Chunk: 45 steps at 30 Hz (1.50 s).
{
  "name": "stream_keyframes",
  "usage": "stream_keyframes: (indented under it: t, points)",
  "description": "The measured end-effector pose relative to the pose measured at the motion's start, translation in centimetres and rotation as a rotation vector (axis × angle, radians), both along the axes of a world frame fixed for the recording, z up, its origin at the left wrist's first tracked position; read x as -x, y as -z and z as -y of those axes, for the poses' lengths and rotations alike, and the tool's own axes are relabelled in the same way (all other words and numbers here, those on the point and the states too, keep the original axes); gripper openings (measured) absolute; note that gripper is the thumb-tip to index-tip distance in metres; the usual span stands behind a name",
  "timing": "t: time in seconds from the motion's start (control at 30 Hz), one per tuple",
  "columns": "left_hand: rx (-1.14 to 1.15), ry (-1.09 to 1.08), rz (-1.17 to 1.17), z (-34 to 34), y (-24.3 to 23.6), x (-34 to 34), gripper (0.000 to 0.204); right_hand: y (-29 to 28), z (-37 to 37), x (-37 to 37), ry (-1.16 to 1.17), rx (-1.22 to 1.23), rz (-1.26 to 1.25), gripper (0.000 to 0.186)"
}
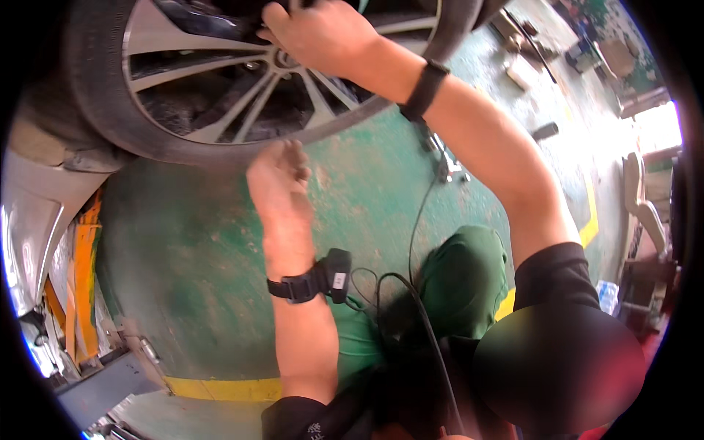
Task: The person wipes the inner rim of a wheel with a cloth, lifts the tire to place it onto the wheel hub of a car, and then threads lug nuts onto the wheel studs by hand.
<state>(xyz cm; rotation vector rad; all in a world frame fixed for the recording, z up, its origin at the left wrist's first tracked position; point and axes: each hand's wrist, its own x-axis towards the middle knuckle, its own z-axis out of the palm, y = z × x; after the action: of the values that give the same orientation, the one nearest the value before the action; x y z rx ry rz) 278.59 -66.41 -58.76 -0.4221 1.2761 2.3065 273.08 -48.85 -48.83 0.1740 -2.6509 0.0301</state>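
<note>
A car wheel [220, 132] with a black tyre and pale multi-spoke rim fills the upper left, off the floor. My right hand [323, 37] is raised in front of the rim, just above the hub. Its fingers are bent together around something small and greyish at the top edge, mostly hidden and blurred. Below, my left hand [279, 176] is at the tyre's lower edge, fingers curled in and nothing visible in them. Whether it touches the rubber I cannot tell. A black strap with a small box [337, 275] circles my left wrist; a dark band [425, 89] circles the right.
Silver car bodywork [33, 213] and an orange post [86, 279] stand at the left. A metal tool [447, 165] lies on the green floor [183, 293] right of the wheel. A black cable [429, 323] runs past my green-trousered knee [469, 279]. Several items lie at the upper right.
</note>
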Motion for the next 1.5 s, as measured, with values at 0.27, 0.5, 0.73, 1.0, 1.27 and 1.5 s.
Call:
stream_keyframes:
  t: [0.27,0.5,0.73,1.0,1.27,1.5]
  points:
    - [0.010,-0.058,0.039,0.9,-2.0,0.2,0.015,8.7,-13.3,-10.4,0.266,0.466,-0.232,0.021]
    - [0.004,0.020,0.024,-0.3,-2.8,-0.8,0.012,33.4,-24.3,-33.6,0.972,0.606,0.510,0.053]
    - [0.143,0.078,-0.019,-1.7,-2.0,-1.7,0.012,36.2,-18.5,-31.4,1.123,0.803,0.574,0.081]
    - [0.276,0.161,-0.090,-3.5,1.8,-1.6,0.012,38.5,-17.1,-31.8,0.931,0.689,0.458,0.036]
    - [0.481,0.093,-0.069,-6.0,4.4,1.7,0.018,27.0,-15.9,-25.9,0.632,2.291,0.437,0.018]
    - [0.733,-0.307,-0.693,0.0,-0.6,6.1,0.024,11.8,-15.5,-13.8,0.328,2.065,0.279,0.017]
